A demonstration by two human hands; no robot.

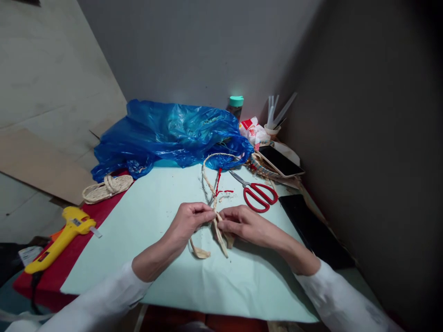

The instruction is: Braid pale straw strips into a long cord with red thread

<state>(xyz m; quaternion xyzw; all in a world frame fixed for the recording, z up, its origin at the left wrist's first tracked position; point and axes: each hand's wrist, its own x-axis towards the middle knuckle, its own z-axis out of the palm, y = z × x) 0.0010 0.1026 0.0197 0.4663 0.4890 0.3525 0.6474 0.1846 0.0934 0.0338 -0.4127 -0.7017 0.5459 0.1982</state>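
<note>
A pale braided straw cord [205, 175] curves in a loop over the middle of the table, its loose flat strands [220, 240] spreading at the near end. My left hand [188, 219] pinches the cord just below the loop. From the other side, my right hand [244, 223] grips it at nearly the same spot, fingers bent around the strands. Red twisted wire [218, 182] lies against the braid above my fingers. One dry strand [200, 252] curls on the table below my left hand. Scissors with red handles [258, 196] lie partly spread beyond my right hand.
Along the back lies a blue plastic bag [166, 133]. A yellow glue gun [62, 237] and a coiled straw braid [107, 188] sit at the left edge. At right are a black flat object [313, 230], a phone [282, 160] on a basket and a cup of glue sticks [272, 129].
</note>
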